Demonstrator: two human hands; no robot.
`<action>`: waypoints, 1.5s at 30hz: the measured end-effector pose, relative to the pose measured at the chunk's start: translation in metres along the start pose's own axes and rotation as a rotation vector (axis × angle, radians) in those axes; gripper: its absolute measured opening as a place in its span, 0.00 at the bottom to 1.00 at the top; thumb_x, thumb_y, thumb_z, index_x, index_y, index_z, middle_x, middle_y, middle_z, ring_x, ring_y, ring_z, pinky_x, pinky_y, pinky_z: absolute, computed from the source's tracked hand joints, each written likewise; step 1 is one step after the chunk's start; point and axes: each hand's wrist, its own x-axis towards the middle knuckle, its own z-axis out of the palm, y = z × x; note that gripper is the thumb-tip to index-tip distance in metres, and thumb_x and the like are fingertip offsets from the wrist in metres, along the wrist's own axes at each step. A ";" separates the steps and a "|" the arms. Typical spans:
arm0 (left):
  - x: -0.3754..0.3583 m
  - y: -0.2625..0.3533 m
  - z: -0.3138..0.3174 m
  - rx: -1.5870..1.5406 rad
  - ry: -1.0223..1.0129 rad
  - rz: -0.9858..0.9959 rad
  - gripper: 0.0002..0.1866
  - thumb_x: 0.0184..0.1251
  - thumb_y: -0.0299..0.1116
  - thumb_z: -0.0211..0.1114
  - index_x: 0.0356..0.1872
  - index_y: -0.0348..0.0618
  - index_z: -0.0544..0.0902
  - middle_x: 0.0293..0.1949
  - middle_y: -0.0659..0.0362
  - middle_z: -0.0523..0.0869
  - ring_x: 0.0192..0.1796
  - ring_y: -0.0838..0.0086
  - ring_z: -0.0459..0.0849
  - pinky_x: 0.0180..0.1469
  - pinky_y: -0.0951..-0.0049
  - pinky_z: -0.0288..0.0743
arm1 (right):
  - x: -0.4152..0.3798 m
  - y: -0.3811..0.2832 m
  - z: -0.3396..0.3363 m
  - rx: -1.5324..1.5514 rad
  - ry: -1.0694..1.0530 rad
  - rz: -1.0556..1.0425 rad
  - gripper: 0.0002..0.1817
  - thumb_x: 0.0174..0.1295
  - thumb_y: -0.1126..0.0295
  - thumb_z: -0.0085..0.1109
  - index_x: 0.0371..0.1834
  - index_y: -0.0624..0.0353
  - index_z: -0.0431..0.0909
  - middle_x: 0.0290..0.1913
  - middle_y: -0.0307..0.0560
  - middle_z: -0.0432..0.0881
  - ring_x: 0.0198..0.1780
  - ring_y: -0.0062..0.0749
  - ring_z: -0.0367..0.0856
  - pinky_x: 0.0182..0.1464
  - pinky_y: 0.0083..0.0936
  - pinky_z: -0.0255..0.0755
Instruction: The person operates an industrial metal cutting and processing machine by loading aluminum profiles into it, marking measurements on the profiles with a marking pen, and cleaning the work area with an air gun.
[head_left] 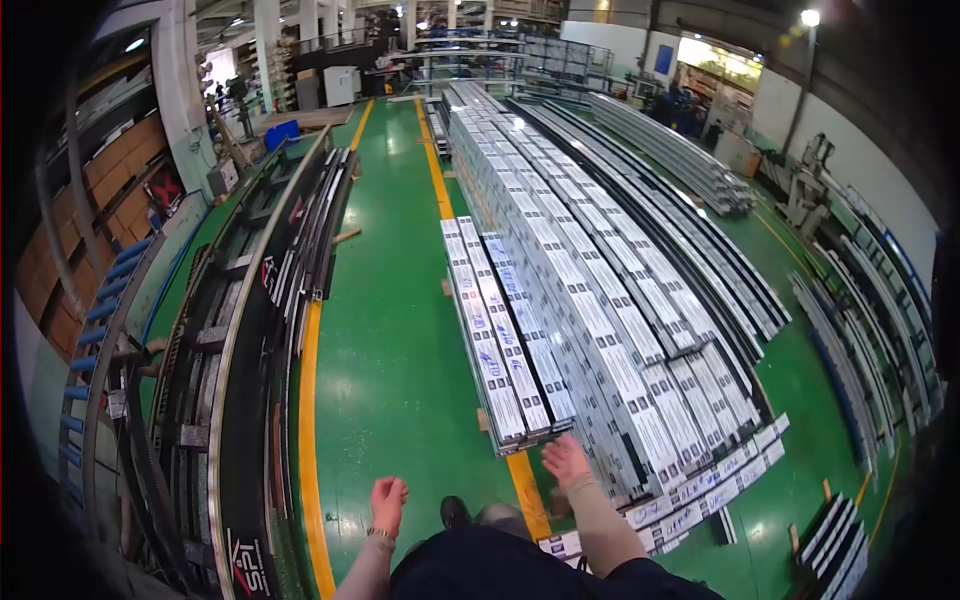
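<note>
My left hand (388,503) hangs over the green floor with its fingers loosely curled in and nothing in them. My right hand (567,460) is open, fingers apart, close to the near end of a low stack of long wrapped profiles (497,380). Blue handwriting marks their white printed film. Beside it rises a taller, longer stack of similar wrapped profiles (590,290). Across its near end, by my right forearm, lie more wrapped lengths (715,480) with blue writing.
Yellow lines (311,430) edge the green walkway (385,250). On the left stand a long black-sided conveyor (235,450), dark bars (318,220) and a blue roller track (95,335). Metal profiles (670,150) and a machine (808,190) are to the right.
</note>
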 end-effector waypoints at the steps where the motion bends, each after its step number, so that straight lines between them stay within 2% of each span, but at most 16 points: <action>1: 0.013 0.020 0.012 0.014 -0.040 0.036 0.13 0.71 0.37 0.62 0.48 0.41 0.76 0.40 0.59 0.84 0.42 0.76 0.83 0.41 0.75 0.75 | 0.006 -0.012 -0.006 0.045 -0.001 -0.035 0.38 0.63 0.43 0.57 0.67 0.58 0.62 0.60 0.55 0.74 0.57 0.43 0.76 0.59 0.44 0.70; 7: 0.107 0.101 0.086 0.067 -0.187 0.171 0.12 0.71 0.35 0.63 0.45 0.38 0.76 0.36 0.60 0.84 0.38 0.78 0.82 0.39 0.78 0.73 | 0.085 -0.126 -0.063 0.080 0.191 -0.210 0.50 0.63 0.37 0.50 0.78 0.58 0.44 0.78 0.57 0.51 0.76 0.49 0.54 0.73 0.48 0.50; 10: 0.125 0.097 0.103 0.009 -0.065 0.132 0.12 0.71 0.37 0.63 0.45 0.39 0.76 0.37 0.60 0.84 0.39 0.77 0.82 0.40 0.76 0.74 | 0.143 -0.175 -0.122 -0.035 0.290 -0.246 0.47 0.61 0.35 0.48 0.79 0.44 0.46 0.80 0.56 0.44 0.80 0.48 0.42 0.75 0.50 0.41; 12: 0.120 0.070 0.115 -0.045 0.022 0.045 0.12 0.72 0.38 0.62 0.46 0.42 0.76 0.39 0.60 0.84 0.41 0.76 0.83 0.42 0.73 0.75 | 0.183 -0.211 -0.144 -0.033 0.403 -0.255 0.45 0.59 0.34 0.49 0.78 0.39 0.51 0.81 0.52 0.44 0.80 0.47 0.42 0.75 0.49 0.41; 13: 0.114 0.057 0.124 -0.053 0.082 -0.007 0.11 0.72 0.38 0.62 0.45 0.42 0.76 0.39 0.60 0.84 0.40 0.77 0.82 0.41 0.74 0.75 | 0.195 -0.227 -0.144 0.033 0.529 -0.270 0.43 0.59 0.39 0.54 0.77 0.44 0.58 0.78 0.46 0.56 0.77 0.46 0.49 0.72 0.53 0.45; 17: 0.084 0.008 0.173 -0.026 0.192 -0.235 0.16 0.70 0.41 0.64 0.46 0.37 0.77 0.38 0.57 0.85 0.38 0.75 0.83 0.40 0.73 0.77 | 0.248 -0.267 -0.160 0.003 0.535 -0.233 0.43 0.60 0.41 0.54 0.76 0.51 0.59 0.76 0.48 0.59 0.77 0.43 0.52 0.74 0.53 0.40; 22: 0.088 0.009 0.230 0.043 0.049 -0.298 0.20 0.69 0.43 0.64 0.49 0.36 0.77 0.41 0.56 0.85 0.42 0.74 0.84 0.45 0.73 0.78 | 0.297 -0.272 -0.181 0.201 0.474 -0.256 0.31 0.63 0.52 0.55 0.61 0.65 0.74 0.57 0.49 0.81 0.54 0.46 0.81 0.56 0.41 0.73; 26: 0.107 0.044 0.294 0.169 -0.098 -0.289 0.18 0.72 0.45 0.62 0.50 0.39 0.77 0.45 0.56 0.85 0.46 0.73 0.84 0.47 0.73 0.77 | 0.292 -0.288 -0.177 0.234 0.658 -0.259 0.25 0.63 0.54 0.53 0.54 0.64 0.79 0.52 0.48 0.84 0.50 0.42 0.83 0.48 0.40 0.76; 29: 0.126 0.065 0.345 0.206 -0.283 -0.274 0.18 0.72 0.45 0.61 0.50 0.40 0.77 0.46 0.58 0.84 0.48 0.74 0.82 0.50 0.73 0.76 | 0.309 -0.283 -0.212 0.302 0.427 -0.103 0.23 0.66 0.50 0.44 0.55 0.49 0.80 0.51 0.38 0.85 0.48 0.36 0.84 0.47 0.40 0.78; 31: 0.136 0.069 0.374 0.204 -0.388 -0.319 0.18 0.72 0.45 0.61 0.50 0.41 0.77 0.47 0.59 0.83 0.49 0.75 0.82 0.50 0.73 0.76 | 0.311 -0.281 -0.226 0.345 0.227 -0.031 0.22 0.66 0.49 0.44 0.52 0.46 0.81 0.46 0.35 0.86 0.41 0.30 0.85 0.34 0.32 0.78; 32: 0.139 0.069 0.388 0.201 -0.435 -0.338 0.18 0.72 0.45 0.61 0.50 0.42 0.77 0.47 0.60 0.83 0.49 0.76 0.81 0.50 0.73 0.76 | 0.291 -0.286 -0.205 0.261 0.254 0.079 0.19 0.67 0.47 0.45 0.44 0.44 0.81 0.31 0.31 0.84 0.19 0.20 0.70 0.19 0.18 0.59; 33: 0.141 0.066 0.400 0.192 -0.474 -0.360 0.17 0.72 0.45 0.61 0.51 0.42 0.77 0.47 0.60 0.83 0.49 0.76 0.81 0.50 0.73 0.76 | 0.278 -0.279 -0.173 0.317 0.320 0.032 0.18 0.67 0.46 0.46 0.41 0.43 0.80 0.25 0.31 0.80 0.15 0.19 0.61 0.16 0.16 0.55; 36: 0.143 0.057 0.421 0.133 -0.569 -0.393 0.25 0.69 0.52 0.63 0.54 0.41 0.76 0.43 0.60 0.83 0.44 0.76 0.82 0.46 0.75 0.76 | 0.261 -0.236 -0.135 0.456 0.186 0.130 0.22 0.67 0.48 0.51 0.55 0.49 0.76 0.43 0.38 0.84 0.33 0.24 0.82 0.28 0.23 0.79; 38: 0.144 0.056 0.424 0.149 -0.598 -0.521 0.28 0.68 0.55 0.63 0.57 0.41 0.75 0.46 0.60 0.82 0.48 0.75 0.81 0.50 0.72 0.75 | 0.232 -0.221 -0.075 0.621 0.188 0.244 0.24 0.67 0.50 0.50 0.56 0.56 0.74 0.48 0.46 0.83 0.45 0.36 0.84 0.45 0.32 0.83; 40: 0.145 0.062 0.420 0.176 -0.587 -0.656 0.34 0.66 0.60 0.62 0.60 0.42 0.73 0.53 0.59 0.79 0.55 0.74 0.78 0.55 0.67 0.74 | 0.227 -0.183 -0.046 0.616 0.125 0.307 0.24 0.65 0.54 0.51 0.58 0.59 0.73 0.54 0.53 0.80 0.56 0.45 0.79 0.60 0.47 0.75; 45: 0.170 0.061 0.380 -0.204 -0.376 -0.824 0.31 0.68 0.58 0.62 0.60 0.43 0.73 0.55 0.56 0.80 0.55 0.69 0.80 0.56 0.64 0.76 | 0.190 -0.118 0.072 0.500 0.046 0.568 0.35 0.55 0.49 0.60 0.59 0.64 0.67 0.57 0.50 0.70 0.63 0.44 0.68 0.69 0.40 0.62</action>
